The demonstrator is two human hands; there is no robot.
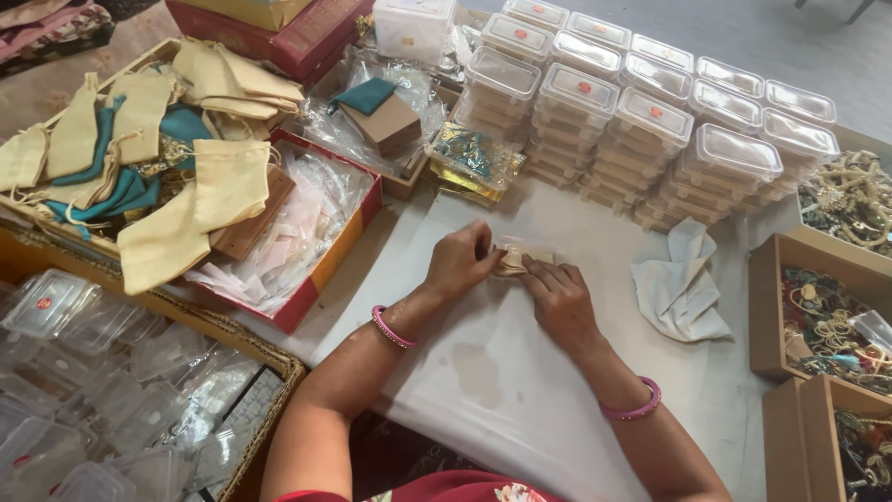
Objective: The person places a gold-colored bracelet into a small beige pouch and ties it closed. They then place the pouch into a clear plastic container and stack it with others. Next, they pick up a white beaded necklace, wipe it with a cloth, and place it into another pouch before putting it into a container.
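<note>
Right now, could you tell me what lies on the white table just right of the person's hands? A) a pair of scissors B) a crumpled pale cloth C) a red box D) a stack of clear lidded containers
B: a crumpled pale cloth lies on the white table, just right of the right hand.

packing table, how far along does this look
Looks done: stacks of lidded clear boxes fill the far side. In hand: left hand and right hand pinch a small clear packet on the white cloth. Seemingly left: loose jewellery in cardboard trays, empty boxes bottom left.
</note>
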